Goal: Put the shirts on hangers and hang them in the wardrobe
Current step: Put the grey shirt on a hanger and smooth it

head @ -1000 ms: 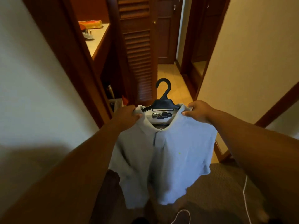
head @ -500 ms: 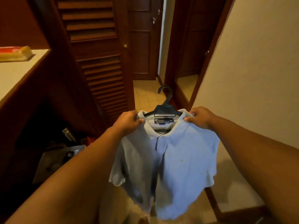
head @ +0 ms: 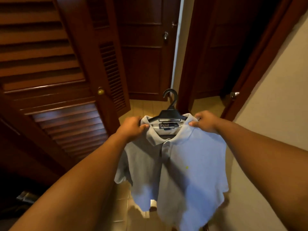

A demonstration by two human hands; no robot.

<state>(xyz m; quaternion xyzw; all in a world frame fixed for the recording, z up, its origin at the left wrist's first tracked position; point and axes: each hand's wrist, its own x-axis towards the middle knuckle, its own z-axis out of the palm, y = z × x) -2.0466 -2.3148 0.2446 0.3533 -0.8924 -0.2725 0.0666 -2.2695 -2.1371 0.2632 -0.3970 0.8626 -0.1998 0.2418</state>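
A light blue polo shirt (head: 188, 164) hangs on a black plastic hanger (head: 170, 112), held out in front of me above the floor. My left hand (head: 131, 127) pinches the shirt's left shoulder beside the collar. My right hand (head: 205, 121) grips the right shoulder the same way. The hanger's hook stands up between my hands, free of any rail. The louvred wardrobe door (head: 55, 84) with a brass knob (head: 100, 91) is close on my left. The wardrobe's inside is out of view.
A dark wooden door (head: 145, 52) with a metal handle closes the passage ahead. Another door (head: 215, 47) with a silver knob (head: 234, 95) stands open on the right, beside a cream wall (head: 275, 100). Tiled floor (head: 141, 105) lies ahead. Dark clutter (head: 25, 197) sits low left.
I have walked forward along the passage with the shirt; the louvred door and far doors are much closer, and the counter at the left has dropped out of view. My grip is unchanged.
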